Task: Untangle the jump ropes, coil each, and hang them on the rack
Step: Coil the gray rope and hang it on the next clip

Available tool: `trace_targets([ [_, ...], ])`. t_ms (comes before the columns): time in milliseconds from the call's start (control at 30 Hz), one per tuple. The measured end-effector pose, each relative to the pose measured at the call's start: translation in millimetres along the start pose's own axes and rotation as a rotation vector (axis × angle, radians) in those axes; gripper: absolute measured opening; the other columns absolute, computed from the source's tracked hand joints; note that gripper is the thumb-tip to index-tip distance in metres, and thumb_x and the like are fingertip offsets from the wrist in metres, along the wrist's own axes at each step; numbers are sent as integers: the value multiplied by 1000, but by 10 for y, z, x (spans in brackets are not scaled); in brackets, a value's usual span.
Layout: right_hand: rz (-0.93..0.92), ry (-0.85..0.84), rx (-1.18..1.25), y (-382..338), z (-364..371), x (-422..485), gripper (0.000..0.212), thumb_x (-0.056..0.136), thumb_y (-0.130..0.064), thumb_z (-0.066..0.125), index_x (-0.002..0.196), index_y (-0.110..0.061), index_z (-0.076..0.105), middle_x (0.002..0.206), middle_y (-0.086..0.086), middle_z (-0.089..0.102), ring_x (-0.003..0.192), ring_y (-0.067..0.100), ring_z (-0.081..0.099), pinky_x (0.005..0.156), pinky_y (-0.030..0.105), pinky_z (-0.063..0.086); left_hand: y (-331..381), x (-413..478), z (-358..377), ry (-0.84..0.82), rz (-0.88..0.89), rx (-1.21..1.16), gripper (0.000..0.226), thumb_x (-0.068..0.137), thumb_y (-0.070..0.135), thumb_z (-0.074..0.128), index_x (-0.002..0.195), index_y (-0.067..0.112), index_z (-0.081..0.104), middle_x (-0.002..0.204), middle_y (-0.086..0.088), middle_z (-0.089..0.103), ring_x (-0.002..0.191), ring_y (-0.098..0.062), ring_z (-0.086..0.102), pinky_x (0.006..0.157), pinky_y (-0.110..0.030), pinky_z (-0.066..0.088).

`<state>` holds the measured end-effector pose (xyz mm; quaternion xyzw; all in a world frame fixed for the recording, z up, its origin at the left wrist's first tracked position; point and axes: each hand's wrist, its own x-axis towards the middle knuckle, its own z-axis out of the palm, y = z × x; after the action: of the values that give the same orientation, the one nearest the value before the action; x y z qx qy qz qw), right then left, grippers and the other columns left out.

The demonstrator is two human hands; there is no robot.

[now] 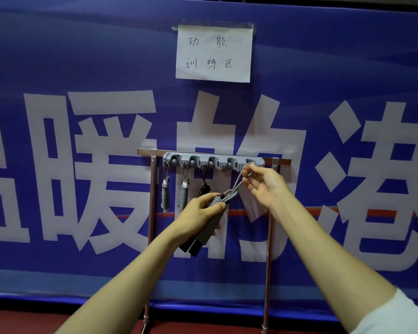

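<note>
Behind the hands stretched a smooth blue banner (82, 56) with blocky white characters. The left hand (200, 208) gripped a ribbed grey jump rope (211, 225) wound round black handles. The right hand (263, 186) pinched its thin cord loop (237, 186) at the moulded grey plastic rack (203, 160) just above. Three coiled ropes (183, 196) dangled just above the left hand.

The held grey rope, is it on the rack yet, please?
Not hanging free: left hand grips the coiled rope, right hand pinches its loop at the right end of the rack; hooked or not, cannot tell.
</note>
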<state>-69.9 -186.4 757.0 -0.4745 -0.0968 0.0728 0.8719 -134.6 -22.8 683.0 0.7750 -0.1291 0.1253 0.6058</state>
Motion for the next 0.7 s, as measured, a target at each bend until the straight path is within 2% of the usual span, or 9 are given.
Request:
trace_targets([
  [100, -20, -10, -7, 11, 6, 112, 15, 95, -7, 54, 86, -4, 66, 65, -1, 70, 51, 3, 62, 42, 13, 44, -52, 5, 15, -15, -17, -107, 30, 96, 22, 59, 126, 19, 58, 91, -15, 61, 66, -20, 66, 57, -31, 56],
  [200, -27, -51, -58, 46, 23, 209, 16, 96, -8, 53, 87, -4, 65, 72, 1, 67, 47, 2, 55, 40, 13, 40, -145, 42, 2, -5, -13, -101, 28, 96, 22, 58, 124, 25, 58, 93, -15, 61, 68, -21, 66, 57, -30, 55],
  [333, -55, -169, -315, 118, 25, 282, 16, 97, -11, 53, 88, -9, 67, 76, -2, 68, 57, 4, 53, 55, 17, 42, -303, 155, -6, -1, -65, -100, 25, 98, 21, 56, 122, 25, 55, 96, -12, 60, 74, -24, 68, 60, -31, 55],
  [367, -61, -213, -385, 106, 27, 312, 16, 97, -10, 53, 90, -9, 67, 78, -1, 69, 60, 5, 55, 58, 18, 43, -339, 209, -13, 0, -64, -82, 24, 98, 20, 56, 121, 25, 55, 98, -11, 60, 80, -28, 68, 64, -32, 56],
  [433, -70, -303, -476, 67, 34, 396, 16, 98, -9, 52, 91, -9, 66, 80, 1, 68, 67, 7, 59, 61, 19, 47, -402, 339, -37, -2, -52, -14, 26, 96, 19, 59, 120, 28, 55, 109, -5, 61, 100, -30, 65, 82, -37, 55],
  [467, -71, -343, -511, 59, 44, 453, 15, 98, -9, 51, 93, -8, 66, 80, 1, 68, 68, 8, 60, 61, 19, 49, -410, 414, -53, -1, -49, 16, 31, 94, 21, 62, 122, 29, 54, 117, -1, 61, 109, -26, 62, 90, -37, 51],
  [533, -59, -408, -582, 85, 75, 577, 14, 98, -9, 52, 95, -6, 65, 79, 2, 68, 69, 8, 63, 62, 18, 52, -400, 590, -99, 62, -3, 1, 40, 91, 25, 66, 129, 26, 53, 127, 3, 58, 116, -18, 58, 95, -33, 49],
  [600, -60, -429, -647, 162, 81, 731, 13, 98, -9, 52, 94, -6, 65, 78, 3, 67, 68, 9, 63, 62, 18, 52, -380, 797, -158, 162, 69, -28, 34, 91, 28, 66, 124, 22, 61, 120, 3, 65, 113, -14, 61, 91, -30, 51],
  [700, -89, -378, -650, 230, 10, 1034, 9, 94, -6, 58, 97, -5, 66, 80, 7, 68, 69, 13, 67, 67, 23, 57, -459, 1152, -212, 225, 93, 65, 14, 90, 28, 66, 101, 21, 72, 97, 1, 74, 97, -15, 68, 83, -35, 56],
])
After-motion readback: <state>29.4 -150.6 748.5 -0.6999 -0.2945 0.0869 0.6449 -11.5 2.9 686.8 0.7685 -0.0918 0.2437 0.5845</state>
